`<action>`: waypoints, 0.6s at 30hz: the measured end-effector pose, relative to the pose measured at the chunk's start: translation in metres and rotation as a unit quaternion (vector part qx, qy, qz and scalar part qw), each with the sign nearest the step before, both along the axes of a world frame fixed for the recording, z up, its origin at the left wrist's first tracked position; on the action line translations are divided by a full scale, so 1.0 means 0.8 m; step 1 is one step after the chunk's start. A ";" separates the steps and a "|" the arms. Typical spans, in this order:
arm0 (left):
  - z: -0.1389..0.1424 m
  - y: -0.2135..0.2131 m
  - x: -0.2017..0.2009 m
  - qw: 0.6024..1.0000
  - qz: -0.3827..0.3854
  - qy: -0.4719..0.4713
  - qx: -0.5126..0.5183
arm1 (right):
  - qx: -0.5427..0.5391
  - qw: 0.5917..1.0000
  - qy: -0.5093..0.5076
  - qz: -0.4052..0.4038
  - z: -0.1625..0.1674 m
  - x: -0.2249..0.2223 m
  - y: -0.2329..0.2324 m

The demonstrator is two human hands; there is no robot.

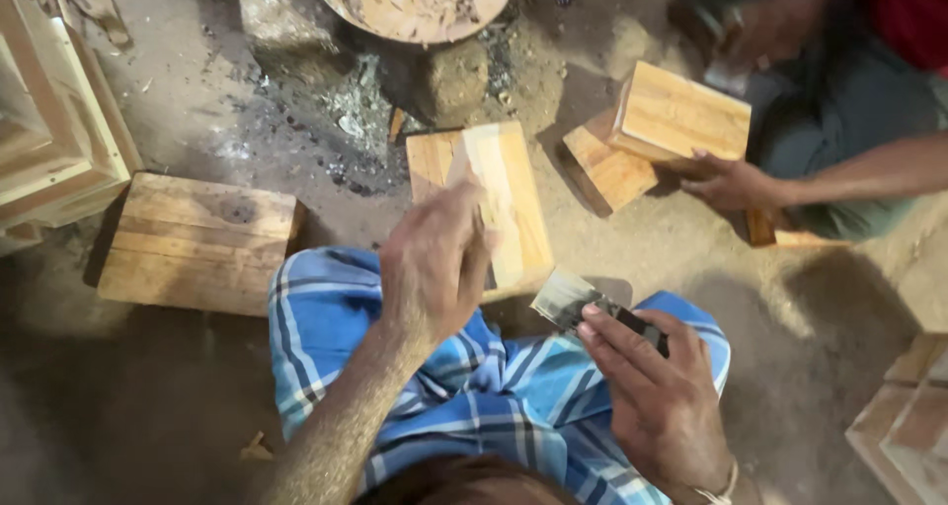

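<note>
- Right hand (pixel 660 396): fingers clamped on one putty knife (pixel 583 308), blade pointing up-left.
- Left hand (pixel 434 258): fingers curled together, resting on one wooden box (pixel 513 199) just left of the blade; whether it grips, cannot tell.
- Other boxes: one far left (pixel 197 240), two (pixel 647 135) under a co-worker's hand (pixel 731 181).

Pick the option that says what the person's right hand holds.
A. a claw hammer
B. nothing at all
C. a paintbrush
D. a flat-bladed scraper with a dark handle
D: the right hand grips a scraper by its dark handle, the wide flat blade pointing toward the wooden box, on which the left hand rests.
</note>
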State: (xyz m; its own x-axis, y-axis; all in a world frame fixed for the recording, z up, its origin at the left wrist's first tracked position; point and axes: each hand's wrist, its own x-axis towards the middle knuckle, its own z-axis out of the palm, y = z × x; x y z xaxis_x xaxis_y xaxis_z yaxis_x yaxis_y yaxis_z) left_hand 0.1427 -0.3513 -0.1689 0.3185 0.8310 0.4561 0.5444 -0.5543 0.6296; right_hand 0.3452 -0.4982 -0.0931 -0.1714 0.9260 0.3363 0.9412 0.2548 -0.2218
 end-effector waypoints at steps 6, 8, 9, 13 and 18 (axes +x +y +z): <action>0.076 0.045 0.064 0.978 0.062 0.176 -0.092 | 0.007 0.994 0.105 -0.043 -0.032 0.019 -0.031; 0.102 0.062 0.073 0.960 0.054 0.244 -0.126 | 0.030 0.982 0.170 -0.073 -0.038 0.033 -0.044; 0.113 0.072 0.072 0.949 -0.020 0.298 -0.098 | 0.021 0.975 0.202 -0.087 -0.041 0.043 -0.048; 0.130 0.088 0.059 0.825 -0.242 0.498 -0.113 | -0.007 0.927 0.346 -0.142 -0.060 0.073 -0.041; 0.094 0.064 0.013 0.851 -0.276 0.391 0.218 | -0.044 0.711 0.696 -0.092 -0.091 0.073 0.019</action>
State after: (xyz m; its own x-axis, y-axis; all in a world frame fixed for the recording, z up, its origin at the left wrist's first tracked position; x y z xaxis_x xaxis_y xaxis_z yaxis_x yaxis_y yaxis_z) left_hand 0.1532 -0.3004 -0.0935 0.9528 0.2629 0.1521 0.2836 -0.9493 -0.1356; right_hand 0.4033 -0.4828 -0.1655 0.3968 0.9179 0.0011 -0.1900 0.0832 -0.9782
